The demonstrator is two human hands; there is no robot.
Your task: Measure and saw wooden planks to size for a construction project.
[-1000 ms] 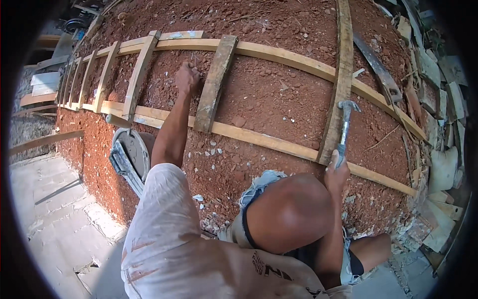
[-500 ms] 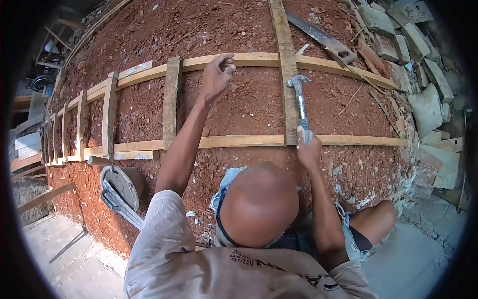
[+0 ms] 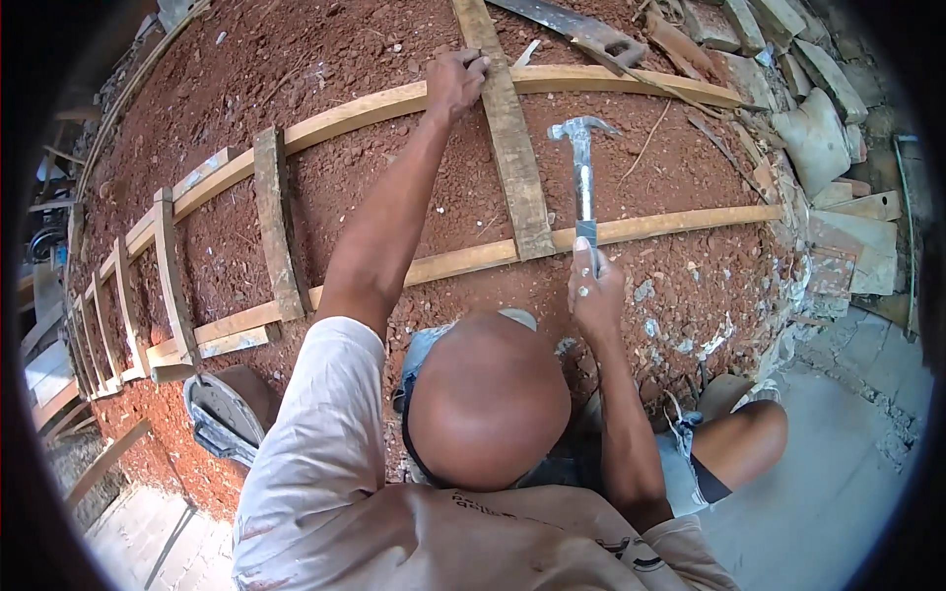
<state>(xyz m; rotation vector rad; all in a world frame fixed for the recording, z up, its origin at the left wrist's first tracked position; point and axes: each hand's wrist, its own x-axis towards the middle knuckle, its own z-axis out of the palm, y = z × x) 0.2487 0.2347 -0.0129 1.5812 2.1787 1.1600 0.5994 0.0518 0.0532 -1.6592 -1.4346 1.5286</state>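
Note:
My left hand [image 3: 455, 81] reaches up to a weathered crosspiece [image 3: 517, 177] where it meets the upper long rail [image 3: 355, 113]. Its fingers are bent closed at the board's edge; whatever is between them is too small to make out. My right hand [image 3: 594, 294] grips a claw hammer [image 3: 583, 167], held upright just right of that crosspiece, head toward the top of the view. The wooden ladder-like frame lies on red soil [image 3: 374, 177], with several more crosspieces [image 3: 274, 217] to the left along the lower rail [image 3: 660, 222].
A handsaw [image 3: 557, 25] lies beyond the upper rail. A bucket [image 3: 236, 399] with a metal tool in it stands at lower left. Stone slabs [image 3: 828, 79] and broken boards line the right side. My bent knee [image 3: 483, 399] is below the frame, above pale paving [image 3: 828, 433].
My left hand has moved rightward from between two crosspieces to the wide crosspiece, its fingers now closing there. The hammer stays in my right hand. The view has shifted.

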